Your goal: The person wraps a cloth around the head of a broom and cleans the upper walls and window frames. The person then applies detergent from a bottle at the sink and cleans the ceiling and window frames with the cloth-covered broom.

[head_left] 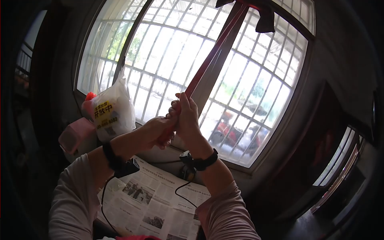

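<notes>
Both hands are wrapped round a long red pole [208,60] that slants up across the window. My right hand [187,114] grips it higher, and my left hand [158,132] closes on its lower end, just below and to the left. At the pole's far end, near the top of the frame, a dark cloth [265,19] hangs against the window frame. Black straps with small devices are on both wrists.
A barred window [168,52] fills the background. Left of my hands stand a white plastic bag [120,108] and a pink container [76,134]. Newspaper [148,200] covers a surface below my forearms. Thin black cables hang from the wrist devices. Dark furniture is at the right.
</notes>
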Tool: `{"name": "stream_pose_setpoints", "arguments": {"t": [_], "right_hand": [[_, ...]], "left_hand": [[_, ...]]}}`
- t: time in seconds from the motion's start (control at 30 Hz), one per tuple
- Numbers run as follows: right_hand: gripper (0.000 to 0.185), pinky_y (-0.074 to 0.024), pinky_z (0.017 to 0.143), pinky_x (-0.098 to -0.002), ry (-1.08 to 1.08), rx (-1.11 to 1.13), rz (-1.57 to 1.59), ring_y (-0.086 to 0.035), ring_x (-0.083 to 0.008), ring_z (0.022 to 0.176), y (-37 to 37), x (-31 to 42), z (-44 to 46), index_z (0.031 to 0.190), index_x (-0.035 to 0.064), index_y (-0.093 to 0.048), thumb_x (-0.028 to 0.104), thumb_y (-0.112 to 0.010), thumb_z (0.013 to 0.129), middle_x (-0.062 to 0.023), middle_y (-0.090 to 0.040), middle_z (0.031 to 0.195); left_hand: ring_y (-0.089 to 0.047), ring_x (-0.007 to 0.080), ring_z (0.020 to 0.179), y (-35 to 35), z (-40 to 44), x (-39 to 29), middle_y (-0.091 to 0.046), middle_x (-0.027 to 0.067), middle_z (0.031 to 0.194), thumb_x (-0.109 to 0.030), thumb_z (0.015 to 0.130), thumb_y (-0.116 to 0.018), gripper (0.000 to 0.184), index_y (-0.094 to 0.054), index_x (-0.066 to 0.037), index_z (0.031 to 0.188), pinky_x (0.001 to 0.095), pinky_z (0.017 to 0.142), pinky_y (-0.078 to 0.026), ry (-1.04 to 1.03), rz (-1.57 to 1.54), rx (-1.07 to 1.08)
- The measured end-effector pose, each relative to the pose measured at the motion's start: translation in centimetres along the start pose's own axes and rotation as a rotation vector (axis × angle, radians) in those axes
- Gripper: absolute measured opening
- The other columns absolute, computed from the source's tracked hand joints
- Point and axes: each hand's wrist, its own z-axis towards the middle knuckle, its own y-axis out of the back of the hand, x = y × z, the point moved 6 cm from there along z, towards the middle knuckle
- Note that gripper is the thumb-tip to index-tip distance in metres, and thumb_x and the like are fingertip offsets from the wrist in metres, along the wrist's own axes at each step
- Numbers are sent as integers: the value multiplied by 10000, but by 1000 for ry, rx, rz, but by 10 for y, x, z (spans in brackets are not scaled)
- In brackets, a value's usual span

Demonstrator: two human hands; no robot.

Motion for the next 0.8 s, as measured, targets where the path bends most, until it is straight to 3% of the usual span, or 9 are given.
{"name": "stream_pose_setpoints", "arguments": {"t": [0.2, 0.47, 0.67, 0.8], "right_hand": [[264, -409, 434, -256, 13, -4, -25, -439, -96, 511, 27, -29, -14, 1030, 49, -445, 294, -461, 935, -19, -444, 663], [259, -371, 399, -222, -11, -142, -26, -389, -75, 460, 51, -97, -96, 1025, 49, -445, 295, -442, 944, -7, -408, 636], [246, -376, 435, -217, -139, -179, 5, -397, -71, 486, 51, -174, -192, 1032, 43, -413, 276, -420, 955, -8, -404, 659], [212, -393, 451, -236, -198, -120, 3, -410, -81, 507, 45, -216, -254, 1031, 48, -395, 248, -401, 961, -13, -416, 671]], "left_hand": [[-470, 72, 425, 2, 8, 48, -480, -12, 594, -540, 875, -445, 419, -473, -124, 823, 203, 341, -338, -75, -19, -93], [-508, 84, 499, -1, -40, 138, -506, 11, 623, -422, 942, -378, 416, -497, -30, 869, 215, 443, -429, -194, -21, -159], [-570, 136, 590, 8, -122, 227, -546, 42, 705, -353, 956, -375, 369, -507, -14, 893, 268, 586, -494, 84, -141, 31], [-582, 141, 682, 12, -179, 281, -565, 58, 753, -384, 955, -359, 381, -511, -40, 896, 259, 590, -441, 274, -108, 229]]}}
